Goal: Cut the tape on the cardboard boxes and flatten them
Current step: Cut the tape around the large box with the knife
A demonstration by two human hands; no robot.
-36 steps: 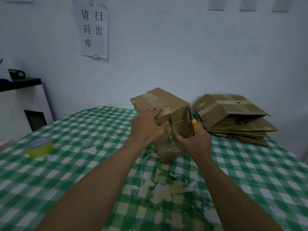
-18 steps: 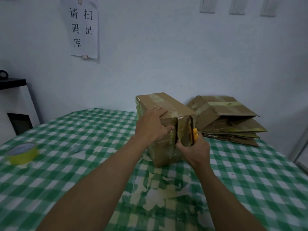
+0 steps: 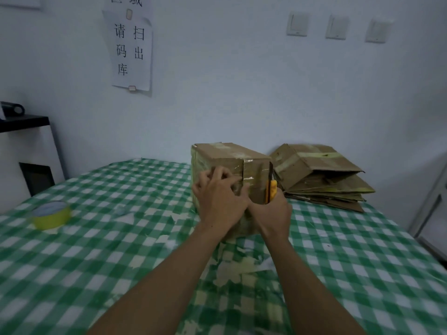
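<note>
Now: yellow tape roll (image 3: pixel 51 215) sits far left on bench (image 3: pixel 121 262). Left grip (image 3: pixel 219 197) curls fingers against front face of taped box (image 3: pixel 227 155), mid-bench, beside cut seam. Right grip (image 3: pixel 272 215) wraps yellow cutter (image 3: pixel 272 189), blade up along box's right edge. Brace box hard, keep fingers off blade path, cut shallow. Flattened pile (image 3: pixel 321 175) lies at right. Versus earlier: left grip is off top edge, lower on face.

A single head-worn wide-angle camera looks forward and down, close over the cardboard box (image 3: pixel 225 157) at 12 o'clock, white wall (image 3: pixel 242 93) beyond.
</note>
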